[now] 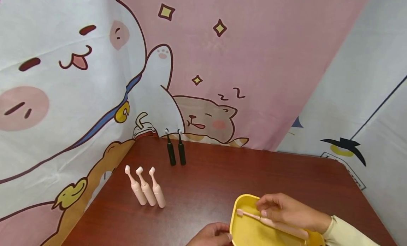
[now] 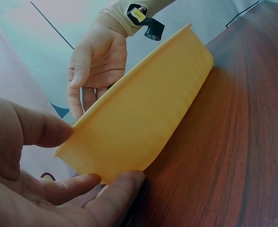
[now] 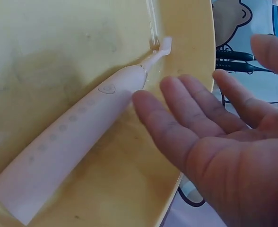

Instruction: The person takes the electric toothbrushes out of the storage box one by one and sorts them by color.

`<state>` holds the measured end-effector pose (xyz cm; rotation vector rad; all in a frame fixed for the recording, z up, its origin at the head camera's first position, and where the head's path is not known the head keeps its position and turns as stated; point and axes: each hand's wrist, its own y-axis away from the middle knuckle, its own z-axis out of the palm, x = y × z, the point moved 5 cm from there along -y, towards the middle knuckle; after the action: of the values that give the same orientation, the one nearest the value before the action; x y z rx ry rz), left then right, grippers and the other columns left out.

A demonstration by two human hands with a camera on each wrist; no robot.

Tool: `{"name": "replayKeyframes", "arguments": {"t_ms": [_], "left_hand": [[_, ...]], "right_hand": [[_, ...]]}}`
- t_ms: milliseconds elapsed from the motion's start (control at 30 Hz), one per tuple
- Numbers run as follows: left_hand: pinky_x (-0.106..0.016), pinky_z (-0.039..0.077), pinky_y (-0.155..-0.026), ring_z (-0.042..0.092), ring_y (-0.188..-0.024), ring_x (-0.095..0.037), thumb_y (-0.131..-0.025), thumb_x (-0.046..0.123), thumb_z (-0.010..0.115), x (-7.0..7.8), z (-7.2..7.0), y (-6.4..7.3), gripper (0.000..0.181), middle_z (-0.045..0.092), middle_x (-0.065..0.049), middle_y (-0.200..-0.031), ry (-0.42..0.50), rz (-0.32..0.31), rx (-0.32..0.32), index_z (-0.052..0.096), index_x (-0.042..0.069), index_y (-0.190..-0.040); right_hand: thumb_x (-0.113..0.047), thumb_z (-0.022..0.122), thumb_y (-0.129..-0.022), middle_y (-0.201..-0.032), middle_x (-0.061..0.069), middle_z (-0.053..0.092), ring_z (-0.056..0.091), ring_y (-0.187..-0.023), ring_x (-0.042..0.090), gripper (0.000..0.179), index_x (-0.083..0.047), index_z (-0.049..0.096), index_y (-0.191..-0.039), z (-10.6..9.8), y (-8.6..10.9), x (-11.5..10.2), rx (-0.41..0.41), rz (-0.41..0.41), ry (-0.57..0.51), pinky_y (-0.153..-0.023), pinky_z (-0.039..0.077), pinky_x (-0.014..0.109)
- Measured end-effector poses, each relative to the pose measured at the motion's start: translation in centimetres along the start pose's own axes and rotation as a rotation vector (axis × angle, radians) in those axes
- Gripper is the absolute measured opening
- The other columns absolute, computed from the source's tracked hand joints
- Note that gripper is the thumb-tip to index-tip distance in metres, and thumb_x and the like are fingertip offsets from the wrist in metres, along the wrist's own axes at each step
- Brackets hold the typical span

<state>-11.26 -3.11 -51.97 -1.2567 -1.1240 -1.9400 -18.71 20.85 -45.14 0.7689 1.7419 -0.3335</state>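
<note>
A yellow bin (image 1: 236, 205) sits at the table's front. My left hand (image 1: 211, 235) grips its left end, the thumb on the rim and fingertips low on the outer wall in the left wrist view. Inside the bin lies a pink electric toothbrush (image 3: 75, 137), a heart mark and a row of dots on its handle. Over it hovers my right hand (image 1: 290, 212), fingers loose and slightly bent; the right wrist view shows nothing held, with a fingertip close to the toothbrush's neck. Whether that fingertip touches is hard to tell.
Three pink electric toothbrushes (image 1: 147, 193) stand in a row on the left of the brown table (image 1: 203, 175). Two black electric toothbrushes (image 1: 181, 152) stand farther back, near the cartoon-printed cloth (image 1: 270, 62) that hangs behind the table.
</note>
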Motion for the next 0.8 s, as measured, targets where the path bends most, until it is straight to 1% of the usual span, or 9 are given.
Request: {"name": "replayKeyframes", "arguments": {"t_ms": [67,167,267,433,633,700,800], "left_hand": [[-0.032,0.058,-0.078,0.069,-0.087,-0.019,-0.096,0.016,0.060,0.01,-0.07,0.00,0.030,0.072,-0.013,-0.100,0.002,0.001,0.001,0.061,-0.004,-0.119],[-0.033,0.058,-0.078,0.069,-0.086,-0.019,-0.096,0.016,0.061,-0.01,-0.12,-0.03,0.029,0.072,-0.012,-0.099,-0.002,-0.006,0.001,0.062,-0.003,-0.119],[-0.032,0.058,-0.078,0.069,-0.086,-0.019,-0.096,0.016,0.061,0.00,-0.11,0.01,0.029,0.072,-0.012,-0.099,-0.002,-0.009,-0.003,0.062,-0.002,-0.118],[-0.032,0.058,-0.077,0.069,-0.085,-0.019,-0.096,0.018,0.061,-0.05,-0.19,0.01,0.029,0.072,-0.012,-0.099,0.005,-0.013,-0.009,0.062,-0.002,-0.118],[-0.032,0.058,-0.075,0.069,-0.084,-0.019,-0.096,0.018,0.061,-0.20,-0.29,-0.18,0.029,0.072,-0.011,-0.097,-0.003,-0.013,0.003,0.062,-0.001,-0.118],[-0.032,0.058,-0.075,0.069,-0.083,-0.019,-0.096,0.018,0.062,-0.18,-0.28,-0.20,0.029,0.071,-0.011,-0.097,-0.012,-0.019,0.010,0.062,0.000,-0.118],[-0.032,0.058,-0.076,0.069,-0.084,-0.019,-0.096,0.018,0.062,-0.17,-0.26,-0.20,0.029,0.071,-0.011,-0.097,-0.018,-0.038,0.018,0.062,0.000,-0.118]], "right_hand": [[-0.014,0.051,-0.103,-0.122,0.025,0.063,0.064,-0.105,0.018,0.032,0.005,0.056,-0.128,0.03,0.04,0.12,-0.014,0.016,-0.009,-0.086,0.053,0.020],[-0.015,0.050,-0.104,-0.123,0.025,0.062,0.064,-0.105,0.016,0.033,0.007,0.055,-0.129,0.12,0.10,0.33,-0.034,0.047,-0.039,-0.083,0.054,0.023],[-0.015,0.051,-0.103,-0.122,0.024,0.063,0.063,-0.105,0.015,0.034,0.008,0.055,-0.128,0.19,0.05,0.37,-0.037,0.040,-0.025,-0.084,0.054,0.023],[-0.016,0.054,-0.102,-0.120,0.020,0.065,0.064,-0.106,0.014,0.032,0.005,0.057,-0.126,0.36,-0.17,0.21,-0.049,0.013,0.046,-0.087,0.051,0.018],[-0.014,0.059,-0.099,-0.115,0.015,0.068,0.065,-0.104,0.015,0.026,0.001,0.061,-0.121,0.70,-0.60,0.06,-0.098,-0.028,0.128,-0.085,0.053,0.022],[-0.013,0.061,-0.098,-0.113,0.013,0.069,0.065,-0.101,0.014,0.025,-0.001,0.063,-0.119,0.79,-0.75,0.15,-0.117,-0.012,0.134,-0.085,0.053,0.023],[-0.013,0.064,-0.095,-0.108,0.008,0.069,0.064,-0.096,0.011,0.023,-0.005,0.064,-0.116,1.00,-0.84,0.60,-0.146,0.043,0.122,-0.082,0.053,0.022]]}}
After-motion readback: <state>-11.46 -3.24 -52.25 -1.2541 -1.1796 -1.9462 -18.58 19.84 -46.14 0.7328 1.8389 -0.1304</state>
